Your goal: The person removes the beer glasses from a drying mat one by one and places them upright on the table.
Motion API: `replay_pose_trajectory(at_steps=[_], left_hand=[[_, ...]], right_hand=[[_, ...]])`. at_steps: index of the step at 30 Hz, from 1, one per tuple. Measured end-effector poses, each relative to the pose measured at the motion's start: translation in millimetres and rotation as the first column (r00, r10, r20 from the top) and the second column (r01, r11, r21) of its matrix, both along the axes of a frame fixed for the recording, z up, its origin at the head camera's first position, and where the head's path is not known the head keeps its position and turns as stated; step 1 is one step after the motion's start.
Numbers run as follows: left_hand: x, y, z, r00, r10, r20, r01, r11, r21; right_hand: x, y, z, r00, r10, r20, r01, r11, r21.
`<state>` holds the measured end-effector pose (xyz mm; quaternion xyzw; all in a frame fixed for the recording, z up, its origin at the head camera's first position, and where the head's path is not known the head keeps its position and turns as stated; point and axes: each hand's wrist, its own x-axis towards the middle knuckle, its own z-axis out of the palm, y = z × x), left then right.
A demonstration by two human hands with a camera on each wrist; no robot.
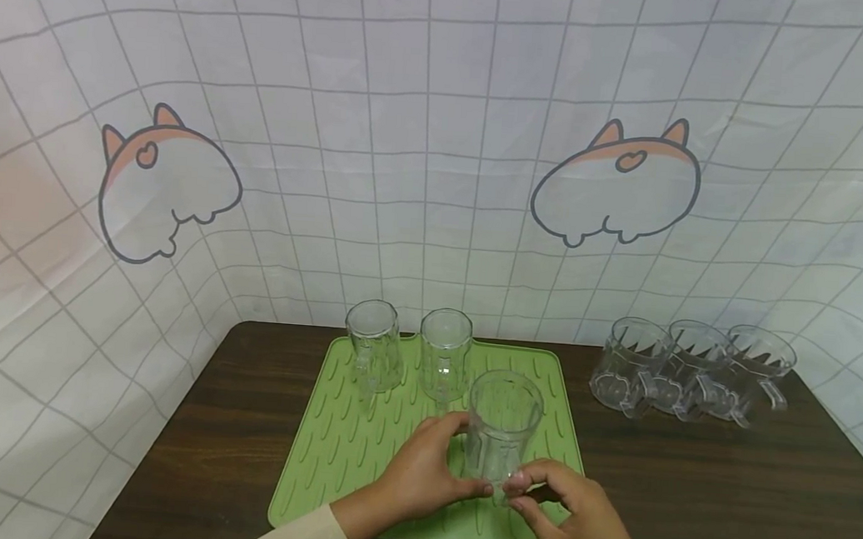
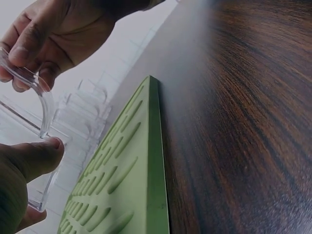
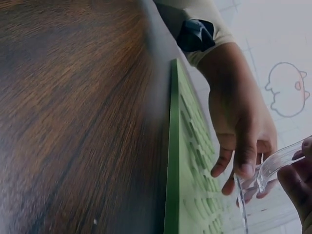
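Observation:
A clear glass mug [image 1: 504, 416] stands over the front right part of the green ridged mat [image 1: 342, 472], held between both hands. My left hand [image 1: 417, 477] grips it from the left side, thumb near the lower end and fingers partly hidden behind the glass. My right hand [image 1: 583, 518] pinches the mug's handle, which points toward me. In the left wrist view the handle [image 2: 45, 105] shows between the right fingertips and the left thumb. Two more clear mugs, one at the left [image 1: 375, 345] and one beside it [image 1: 446, 354], sit upright along the mat's back.
Three clear mugs [image 1: 631, 363] stand close together in a row at the back right of the dark wood table [image 1: 724, 490], handles toward the front. A white gridded backdrop [image 1: 438, 178] with cartoon animal drawings rises behind the table and wraps round the sides.

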<state>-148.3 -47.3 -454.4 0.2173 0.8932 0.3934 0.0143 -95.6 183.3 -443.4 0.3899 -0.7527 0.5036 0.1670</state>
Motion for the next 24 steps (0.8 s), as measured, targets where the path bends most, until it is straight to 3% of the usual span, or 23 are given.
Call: replay_pose_trajectory(at_steps=[11,17,24], left_hand=[[5.0,-16.9,4.4,1.000,-0.020,0.001,0.020,1.000,0.001],[6.7,-36.2,0.2,0.999,-0.012,-0.032,0.010,0.999,-0.048],[11.1,-63.7,-1.2,0.994,0.014,-0.104,-0.026,0.993,-0.114]], right_hand=[[4.6,24,4.6,0.991,-0.130,0.013,0.129,0.989,0.065],[4.4,45,2.3,0.987,-0.156,-0.032,0.158,0.984,0.086],[5.4,65,5.2,0.985,-0.169,-0.020,0.171,0.977,0.130]])
